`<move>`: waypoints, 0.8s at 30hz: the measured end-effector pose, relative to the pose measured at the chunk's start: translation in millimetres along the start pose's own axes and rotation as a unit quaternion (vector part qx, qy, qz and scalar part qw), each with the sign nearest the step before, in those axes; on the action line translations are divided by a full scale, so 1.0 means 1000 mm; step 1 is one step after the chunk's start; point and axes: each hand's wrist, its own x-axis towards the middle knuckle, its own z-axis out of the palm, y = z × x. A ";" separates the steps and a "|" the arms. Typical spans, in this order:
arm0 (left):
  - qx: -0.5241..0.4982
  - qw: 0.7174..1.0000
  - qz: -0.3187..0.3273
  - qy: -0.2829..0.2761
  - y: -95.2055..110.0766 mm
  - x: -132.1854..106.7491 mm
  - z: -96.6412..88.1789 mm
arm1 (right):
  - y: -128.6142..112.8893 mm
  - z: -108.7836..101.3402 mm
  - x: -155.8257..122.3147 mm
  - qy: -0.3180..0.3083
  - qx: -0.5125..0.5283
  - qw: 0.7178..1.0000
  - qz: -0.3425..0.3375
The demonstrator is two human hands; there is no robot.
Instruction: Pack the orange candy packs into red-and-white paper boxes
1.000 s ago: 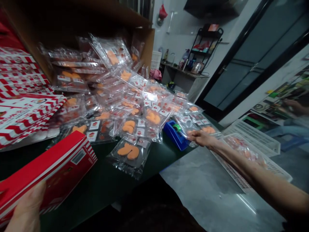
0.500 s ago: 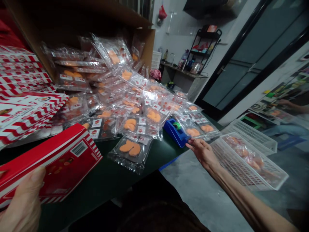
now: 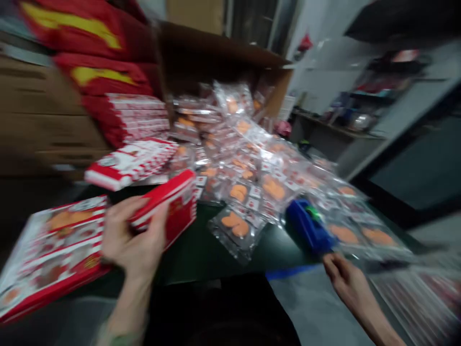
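Observation:
My left hand (image 3: 135, 235) is closed around a red-and-white striped carton (image 3: 178, 211), thumb on the near side, tilted above the dark green table. A blue tape dispenser (image 3: 309, 226) with a green roll stands right of centre. At its front end is my right hand (image 3: 344, 274), fingers pinched together; any tape between them is too blurred to make out. Beside the dispenser and in front of the held carton lie clear packets of orange pieces (image 3: 236, 226). Another printed carton (image 3: 57, 254) lies left of my left hand.
A large open cardboard box (image 3: 223, 48) spills a heap of packets over the table (image 3: 201, 259). Striped cartons (image 3: 140, 117) are stacked at the left, by red bags with yellow marks (image 3: 104, 77). A white basket (image 3: 418, 298) stands at the lower right.
The view has swung left, so the scene sits further right and the left-hand carton shows more fully. My left hand still holds its carton; my right fingers remain at the dispenser's end.

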 end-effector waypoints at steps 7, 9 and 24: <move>0.011 0.997 0.077 -0.012 0.025 -0.006 0.001 | -0.175 0.129 -0.056 -0.403 0.272 0.865 -0.123; 0.006 0.997 0.079 -0.016 0.029 -0.008 -0.001 | -0.205 0.163 -0.064 -0.451 0.322 0.829 -0.083; -0.068 0.993 0.072 -0.071 0.026 -0.016 -0.013 | -0.183 0.217 -0.080 -0.411 0.278 0.867 0.039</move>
